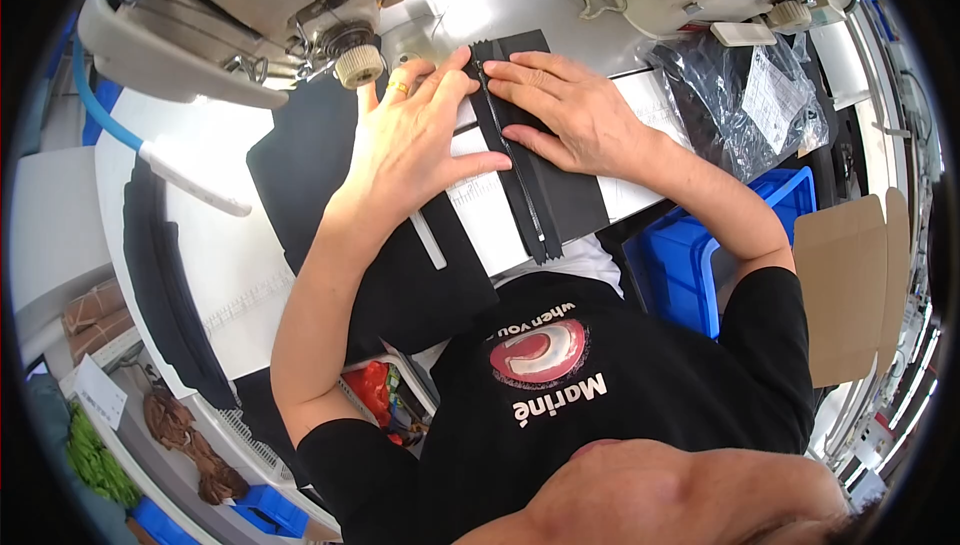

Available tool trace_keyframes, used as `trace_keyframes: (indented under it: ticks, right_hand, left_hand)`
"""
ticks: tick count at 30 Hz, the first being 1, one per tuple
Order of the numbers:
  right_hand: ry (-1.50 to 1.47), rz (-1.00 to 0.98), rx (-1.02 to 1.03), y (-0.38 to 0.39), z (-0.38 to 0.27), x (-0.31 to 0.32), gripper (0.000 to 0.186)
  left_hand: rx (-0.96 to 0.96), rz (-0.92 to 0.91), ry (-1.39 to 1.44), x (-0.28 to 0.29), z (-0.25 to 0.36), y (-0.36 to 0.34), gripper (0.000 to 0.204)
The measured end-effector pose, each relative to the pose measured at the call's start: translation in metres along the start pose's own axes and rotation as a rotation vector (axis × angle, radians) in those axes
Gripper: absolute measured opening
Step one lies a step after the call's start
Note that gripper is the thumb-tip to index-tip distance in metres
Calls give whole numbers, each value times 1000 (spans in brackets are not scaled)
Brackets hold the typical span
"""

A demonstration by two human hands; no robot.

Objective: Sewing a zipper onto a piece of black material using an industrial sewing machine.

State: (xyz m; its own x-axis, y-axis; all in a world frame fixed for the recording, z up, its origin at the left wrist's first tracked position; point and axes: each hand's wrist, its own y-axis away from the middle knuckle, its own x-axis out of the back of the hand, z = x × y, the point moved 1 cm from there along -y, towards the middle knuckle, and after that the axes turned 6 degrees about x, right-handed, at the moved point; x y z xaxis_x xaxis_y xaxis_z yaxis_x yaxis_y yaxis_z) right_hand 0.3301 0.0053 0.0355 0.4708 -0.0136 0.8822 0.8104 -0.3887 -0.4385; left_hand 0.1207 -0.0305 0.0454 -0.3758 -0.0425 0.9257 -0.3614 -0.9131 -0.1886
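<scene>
Head view: the left hand [408, 145] spreads its thumb wide from its bent fingers, fingertips and thumb at the left edge of a zipper [527, 210]; the right hand [580, 115] lies nearly flat, fingertips on the zipper. Black, long and narrow, with jagged ends and a thin shiny line down its length, the zipper slants along a black cloth strip [578, 207] on the white table [235, 270]. Farther out are a sewing machine [240, 30] and a blue bin [672, 260].
</scene>
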Motion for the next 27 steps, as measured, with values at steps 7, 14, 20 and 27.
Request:
trace_keyframes:
  ticks: [7,14,20,27]
  right_hand:
    - [41,13,1,4,1,-6,41]
    - [100,42,28,5,2,-8,39]
    - [73,5,3,6,2,-8,44]
    - [48,-5,-10,5,-2,-6,48]
  left_hand:
    - [15,16,-16,-5,-3,2,97]
    - [-8,81,-14,-9,-3,4,73]
    - [-22,81,-12,-9,-4,4,76]
    - [-76,126,-91,-7,1,9,67]
